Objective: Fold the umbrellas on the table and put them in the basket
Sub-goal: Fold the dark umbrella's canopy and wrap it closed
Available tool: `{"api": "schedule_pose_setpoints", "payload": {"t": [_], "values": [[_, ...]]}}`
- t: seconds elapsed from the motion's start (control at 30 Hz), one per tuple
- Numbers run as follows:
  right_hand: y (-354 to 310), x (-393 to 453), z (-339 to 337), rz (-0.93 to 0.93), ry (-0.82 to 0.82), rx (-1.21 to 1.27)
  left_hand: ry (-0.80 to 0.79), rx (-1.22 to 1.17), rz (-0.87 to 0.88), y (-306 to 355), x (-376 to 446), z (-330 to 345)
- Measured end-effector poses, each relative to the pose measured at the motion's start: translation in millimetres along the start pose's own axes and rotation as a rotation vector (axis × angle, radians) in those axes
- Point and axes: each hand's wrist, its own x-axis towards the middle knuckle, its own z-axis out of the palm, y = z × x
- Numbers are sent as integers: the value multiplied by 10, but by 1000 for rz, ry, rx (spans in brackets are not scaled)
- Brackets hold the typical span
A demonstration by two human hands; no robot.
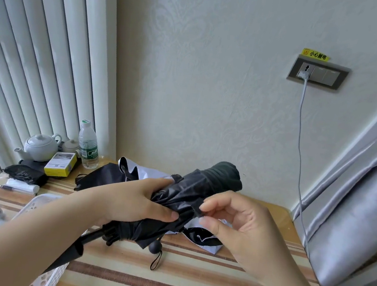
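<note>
I hold a black folded umbrella (204,186) slantwise above the table (168,278). My left hand (130,197) grips its rolled canopy around the middle. My right hand (239,227) pinches the umbrella's black closing strap between thumb and forefinger. The black handle points down to the left. Under it lies a second umbrella (142,173), black with a white inside, loosely spread on the table, with a round black knob (155,247) and wrist loop. The white basket (36,206) stands at the left, partly hidden by my left forearm.
At the back left stand a white teapot (40,147), a water bottle (88,146), a yellow box (60,164), a black pouch (25,173) and a pen. A cable (301,140) hangs from the wall socket. A grey curtain (357,207) is at the right.
</note>
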Motion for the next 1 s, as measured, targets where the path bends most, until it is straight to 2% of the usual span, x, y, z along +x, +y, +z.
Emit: {"api": "schedule_pose_setpoints", "payload": {"t": [0.1,0.17,0.33,0.47,0.57,0.7,0.77,0.9,1.0], "values": [[-45,-33,-21,-53,103,-286,1,187,38,4,3,7],[-96,-43,-12,-118,99,-416,-6,334,71,30,5,22],[-156,-41,-103,-4,-64,-426,16,588,154,53,15,88],[-267,107,-117,-134,-193,-616,36,897,303,106,3,238],[-298,255,-161,-15,-195,-624,91,1162,322,120,24,308],[-211,327,-179,89,-185,-576,119,1264,291,95,6,350],[-173,323,-165,103,-199,-569,190,1302,276,84,-22,375],[-120,323,-152,139,-208,-569,396,1486,472,11,-21,335],[-97,343,-127,167,-218,-505,399,1470,494,-123,49,329]]}}
